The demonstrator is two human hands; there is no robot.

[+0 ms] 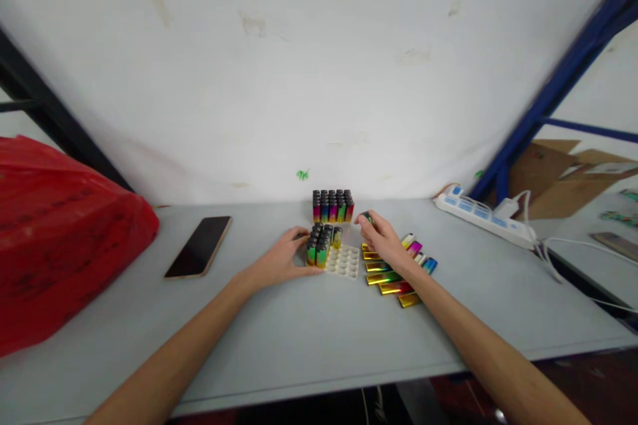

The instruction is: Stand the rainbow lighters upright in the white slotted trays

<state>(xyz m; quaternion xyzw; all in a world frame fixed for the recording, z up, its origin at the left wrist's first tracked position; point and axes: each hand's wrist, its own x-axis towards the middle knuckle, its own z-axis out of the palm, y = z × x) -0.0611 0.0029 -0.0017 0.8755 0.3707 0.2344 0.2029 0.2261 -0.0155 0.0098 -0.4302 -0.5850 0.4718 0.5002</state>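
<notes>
A white tray (345,261) with round sockets lies on the grey table, its left part filled with upright green-and-gold lighters (318,247). One yellowish lighter (337,238) stands apart in a back socket. My left hand (285,257) is closed around the tray's left side, thumb at the front corner and fingers toward the back. Pinched in my right hand (379,236) is a lighter (367,217) with a dark top, mostly covered by the fingers, above the back right of the tray. Shiny multicoloured lighters (393,272) lie in a loose row under my right wrist.
A full block of upright lighters (333,207) stands behind the tray, by the wall. To the left are a phone (199,247) and a red plastic bag (64,232). A white power strip (483,218) with cables lies at right, near a cardboard box (553,169).
</notes>
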